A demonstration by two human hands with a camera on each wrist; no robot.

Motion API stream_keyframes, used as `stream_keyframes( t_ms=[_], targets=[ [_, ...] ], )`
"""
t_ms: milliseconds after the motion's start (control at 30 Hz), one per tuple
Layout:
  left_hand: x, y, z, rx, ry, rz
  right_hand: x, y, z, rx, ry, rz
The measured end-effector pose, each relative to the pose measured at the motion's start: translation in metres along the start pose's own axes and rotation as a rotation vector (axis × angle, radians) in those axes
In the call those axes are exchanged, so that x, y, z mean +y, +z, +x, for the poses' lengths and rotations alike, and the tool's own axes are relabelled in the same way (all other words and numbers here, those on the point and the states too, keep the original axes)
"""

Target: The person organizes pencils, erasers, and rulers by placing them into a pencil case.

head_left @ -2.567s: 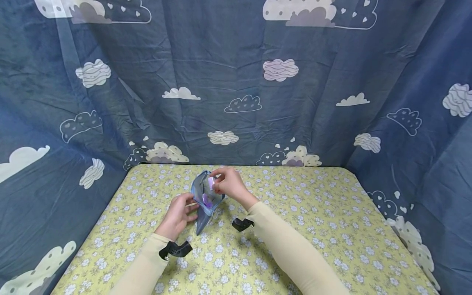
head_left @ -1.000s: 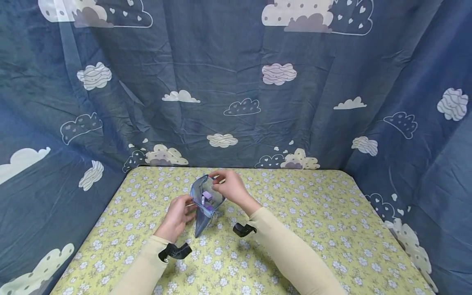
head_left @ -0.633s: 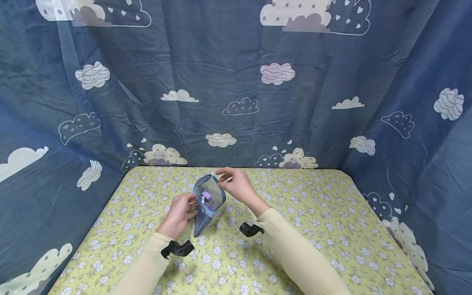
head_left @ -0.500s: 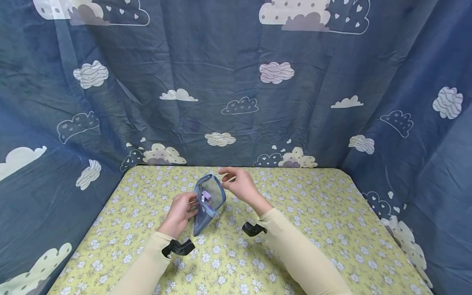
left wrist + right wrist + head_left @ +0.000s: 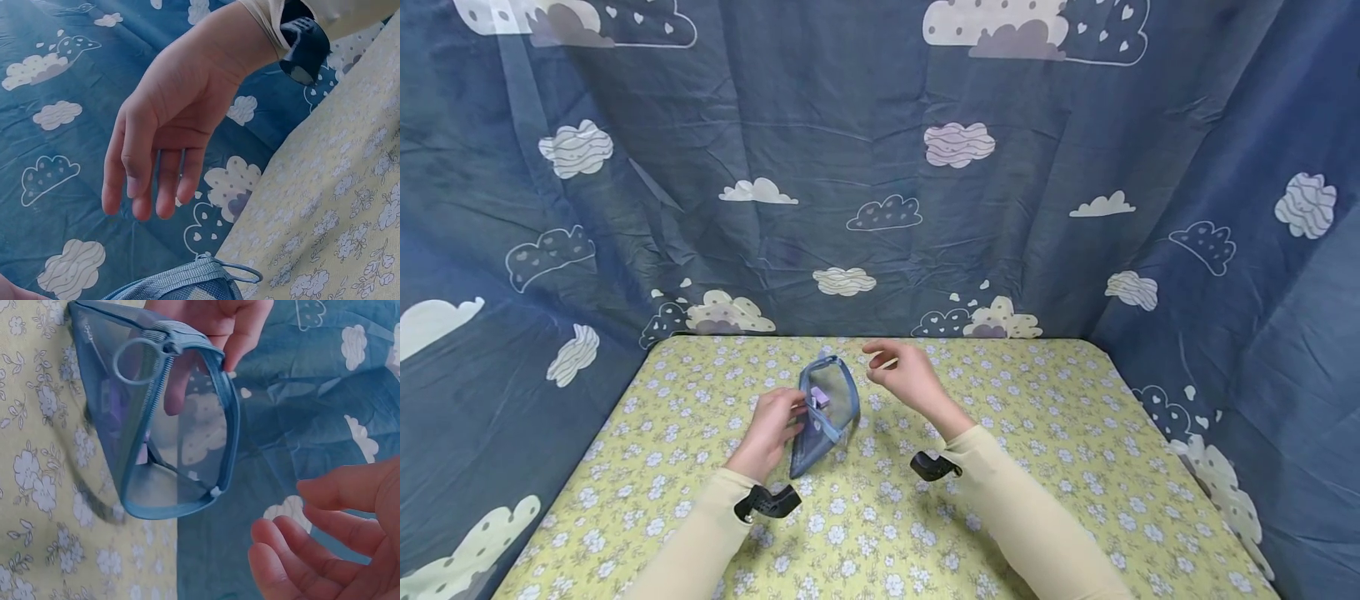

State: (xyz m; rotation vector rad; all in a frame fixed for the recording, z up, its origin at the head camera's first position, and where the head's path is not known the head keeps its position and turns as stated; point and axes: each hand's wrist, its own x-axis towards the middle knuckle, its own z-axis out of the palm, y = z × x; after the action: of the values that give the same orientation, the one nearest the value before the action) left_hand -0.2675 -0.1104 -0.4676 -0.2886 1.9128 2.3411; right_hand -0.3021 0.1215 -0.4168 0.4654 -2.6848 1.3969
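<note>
My left hand [image 5: 772, 423] sits at about 7 o'clock of the blue mesh pouch [image 5: 826, 410], fingers curled round its edge, holding it up off the flowered yellow tablecloth [image 5: 1037, 433] with its mouth gaping open. In the right wrist view the pouch's zip ring [image 5: 139, 359] hangs at the top corner, and my left fingers show through the mesh. A small purple thing [image 5: 820, 398] lies inside, up near the rim. My right hand [image 5: 904, 379] hangs at 2 o'clock of the pouch, just apart from it, fingers loosely spread and holding nothing. The dark blue cloud-print curtain [image 5: 865, 167] rises at 12 o'clock.
</note>
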Motion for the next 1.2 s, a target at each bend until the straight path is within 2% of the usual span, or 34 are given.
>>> stream_keyframes(
  t_ms=[467, 800, 900, 1000, 1200],
  targets=[
    [-0.007, 0.015, 0.005, 0.027, 0.044, 0.137, 0.012, -0.012, -0.007, 0.004, 0.036, 0.009],
    [-0.023, 0.022, 0.004, -0.018, 0.091, 0.355, 0.025, -0.013, -0.016, 0.019, 0.046, 0.008],
    [-0.026, 0.022, 0.001, -0.045, 0.113, 0.447, 0.028, -0.013, -0.017, 0.014, 0.049, 0.010],
    [-0.028, 0.023, -0.002, -0.087, 0.190, 0.594, 0.032, -0.013, -0.019, 0.014, 0.057, 0.012],
    [-0.037, 0.025, -0.006, -0.177, 0.448, 0.940, 0.037, -0.015, -0.022, 0.012, 0.082, 0.049]
  ],
)
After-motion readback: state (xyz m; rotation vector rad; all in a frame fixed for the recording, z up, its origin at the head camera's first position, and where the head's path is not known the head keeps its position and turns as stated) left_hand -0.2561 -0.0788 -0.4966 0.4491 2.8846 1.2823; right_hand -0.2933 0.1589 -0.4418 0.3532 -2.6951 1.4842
